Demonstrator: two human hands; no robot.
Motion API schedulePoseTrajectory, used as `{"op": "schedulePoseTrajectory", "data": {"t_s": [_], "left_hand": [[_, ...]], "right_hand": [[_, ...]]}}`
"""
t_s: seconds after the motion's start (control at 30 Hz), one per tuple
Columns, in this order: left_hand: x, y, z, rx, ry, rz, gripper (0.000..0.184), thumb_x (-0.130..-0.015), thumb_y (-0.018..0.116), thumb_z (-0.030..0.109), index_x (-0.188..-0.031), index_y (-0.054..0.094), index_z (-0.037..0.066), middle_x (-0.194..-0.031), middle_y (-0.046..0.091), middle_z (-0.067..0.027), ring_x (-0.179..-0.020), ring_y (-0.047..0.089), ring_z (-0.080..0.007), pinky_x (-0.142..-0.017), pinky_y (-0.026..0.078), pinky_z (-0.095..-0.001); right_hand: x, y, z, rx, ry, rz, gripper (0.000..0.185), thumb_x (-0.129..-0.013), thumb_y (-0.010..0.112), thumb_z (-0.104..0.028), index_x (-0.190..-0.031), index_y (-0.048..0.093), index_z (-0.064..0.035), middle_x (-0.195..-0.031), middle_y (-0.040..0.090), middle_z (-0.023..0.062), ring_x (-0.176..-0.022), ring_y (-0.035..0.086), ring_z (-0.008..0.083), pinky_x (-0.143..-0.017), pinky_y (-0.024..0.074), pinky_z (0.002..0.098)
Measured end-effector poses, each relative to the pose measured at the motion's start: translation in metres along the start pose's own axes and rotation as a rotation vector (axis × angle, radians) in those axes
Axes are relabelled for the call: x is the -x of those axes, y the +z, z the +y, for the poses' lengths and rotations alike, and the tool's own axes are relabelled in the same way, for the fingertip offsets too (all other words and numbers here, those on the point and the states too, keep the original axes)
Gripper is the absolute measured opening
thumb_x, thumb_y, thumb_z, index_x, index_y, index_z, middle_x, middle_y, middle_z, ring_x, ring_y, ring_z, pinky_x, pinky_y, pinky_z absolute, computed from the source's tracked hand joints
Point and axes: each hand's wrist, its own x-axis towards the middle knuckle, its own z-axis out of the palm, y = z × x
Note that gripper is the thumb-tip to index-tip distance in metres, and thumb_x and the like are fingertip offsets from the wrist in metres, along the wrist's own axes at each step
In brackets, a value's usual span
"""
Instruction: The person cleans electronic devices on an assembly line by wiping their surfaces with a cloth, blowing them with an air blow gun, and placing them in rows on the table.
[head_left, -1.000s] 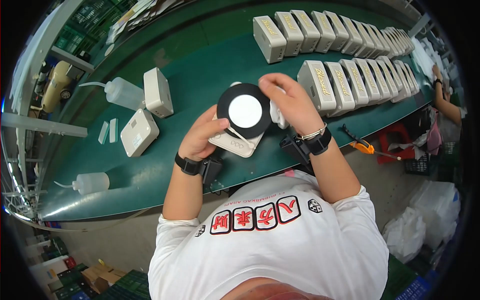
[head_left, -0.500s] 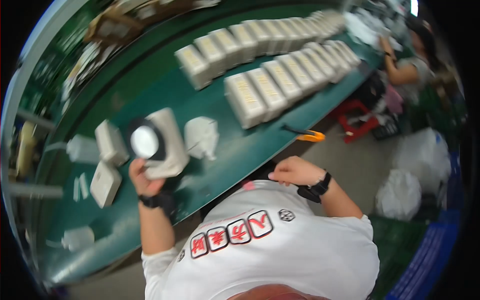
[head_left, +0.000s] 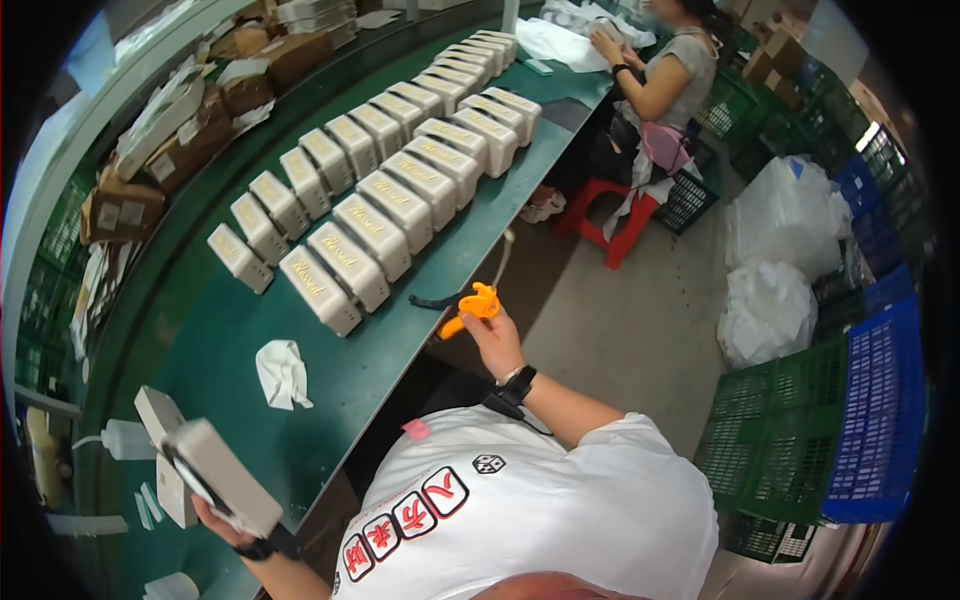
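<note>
At the lower left, my left hand [head_left: 222,524] grips a cream box [head_left: 228,476] tilted over the green table [head_left: 340,420]; part of a black ring with a white disc shows on its left side. My right hand [head_left: 494,340] is closed on an orange tool [head_left: 478,304] at the table's front edge, beside a black strap [head_left: 435,301]. A crumpled white cloth [head_left: 283,374] lies on the table between the held box and two rows of cream boxes with gold lettering [head_left: 366,238].
Behind the held box are a squeeze bottle [head_left: 128,440] and more cream boxes. Another person [head_left: 680,75] sits at the far end near a red stool [head_left: 607,222]. Plastic bags [head_left: 766,312] and green and blue crates [head_left: 873,400] stand on the right.
The view has turned toward the right. My right hand has let go of a white cloth, now on the table, and taken hold of the orange tool. My left hand still holds the box, now tilted.
</note>
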Motion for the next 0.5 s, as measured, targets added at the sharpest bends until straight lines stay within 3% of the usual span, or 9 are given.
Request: {"op": "schedulePoseTrajectory", "data": {"t_s": [0.07,0.1,0.13,0.17,0.23,0.3,0.37,0.43,0.5], "left_hand": [[0.047,-0.016,-0.002,-0.211,0.08,0.071,0.061,-0.095,0.059,0.051,-0.143,0.051,0.014,-0.13,0.064,-0.0086,-0.11,0.066,-0.0269,-0.084,0.058,-0.0422],[0.071,-0.008,-0.008,-0.249,0.083,0.0,0.063,-0.094,0.059,0.05,-0.145,0.049,0.015,-0.131,0.064,-0.0059,-0.112,0.065,-0.026,-0.089,0.057,-0.0445],[0.096,-0.003,-0.006,-0.274,0.005,-0.048,0.064,-0.092,0.06,0.048,-0.146,0.049,0.015,-0.133,0.063,-0.0063,-0.115,0.064,-0.0259,-0.094,0.054,-0.0448],[0.125,-0.057,-0.009,-0.212,0.159,0.231,0.066,-0.09,0.062,0.046,-0.146,0.049,0.014,-0.132,0.064,-0.0063,-0.116,0.063,-0.0266,-0.097,0.053,-0.0447],[0.18,-0.059,-0.016,-0.215,0.071,0.284,0.061,-0.09,0.06,0.04,-0.143,0.052,0.011,-0.132,0.064,-0.0086,-0.114,0.065,-0.0285,-0.099,0.052,-0.0442],[0.211,-0.048,-0.031,-0.364,0.051,0.447,0.06,-0.09,0.062,0.037,-0.142,0.052,0.009,-0.132,0.064,-0.0107,-0.115,0.064,-0.0288,-0.1,0.051,-0.0434],[0.235,-0.041,-0.045,-0.537,0.005,0.569,0.06,-0.089,0.064,0.033,-0.141,0.053,0.006,-0.132,0.064,-0.0128,-0.115,0.064,-0.0291,-0.1,0.051,-0.0425],[0.255,-0.035,-0.057,-0.732,-0.053,0.647,0.06,-0.088,0.066,0.03,-0.14,0.053,0.004,-0.132,0.064,-0.015,-0.116,0.064,-0.0294,-0.1,0.05,-0.0416],[0.273,-0.03,-0.065,-0.944,-0.105,0.687,0.06,-0.087,0.069,0.027,-0.14,0.053,0.002,-0.132,0.064,-0.0171,-0.117,0.063,-0.0297,-0.1,0.05,-0.0408]], "right_hand": [[0.005,0.005,-0.014,-0.206,-0.031,0.153,0.032,-0.102,0.061,-0.019,-0.129,0.057,-0.0009,-0.114,0.065,0.0062,-0.093,0.064,0.0128,-0.089,0.0517,0.0299],[0.005,0.004,-0.02,-0.309,-0.046,0.22,0.033,-0.103,0.06,-0.019,-0.13,0.056,-0.0007,-0.117,0.065,0.0073,-0.092,0.064,0.0129,-0.087,0.0517,0.0298],[0.003,0.0,-0.027,-0.361,-0.042,0.136,0.035,-0.104,0.058,-0.02,-0.132,0.053,-0.0009,-0.12,0.064,0.0094,-0.093,0.065,0.0137,-0.086,0.052,0.0289],[0.001,0.003,-0.047,-0.489,-0.074,0.044,0.035,-0.104,0.058,-0.021,-0.132,0.053,-0.001,-0.119,0.065,0.0095,-0.092,0.065,0.013,-0.085,0.0521,0.0284],[-0.002,0.022,-0.099,-0.745,-0.132,-0.152,0.034,-0.104,0.058,-0.022,-0.13,0.054,-0.0011,-0.116,0.067,0.0099,-0.089,0.066,0.0117,-0.083,0.0522,0.0273],[0.001,0.035,-0.116,-0.797,-0.055,-0.653,0.033,-0.101,0.061,-0.027,-0.124,0.06,-0.0031,-0.114,0.068,0.0113,-0.079,0.066,0.0162,-0.076,0.0528,0.0304],[0.011,0.069,-0.134,-0.358,-0.641,-0.898,0.034,-0.099,0.061,-0.039,-0.103,0.062,-0.0048,-0.112,0.068,0.0164,-0.071,0.065,0.0263,-0.069,0.0538,0.0384],[0.031,0.082,-0.151,0.109,-0.611,-1.406,0.037,-0.093,0.067,-0.04,-0.096,0.061,-0.0038,-0.098,0.07,0.0161,-0.073,0.067,0.0357,-0.067,0.0538,0.0425],[0.058,0.101,-0.151,0.345,-0.645,-1.576,0.036,-0.087,0.071,-0.04,-0.092,0.063,-0.0052,-0.083,0.069,0.0159,-0.075,0.067,0.0392,-0.066,0.0534,0.0458]]}}
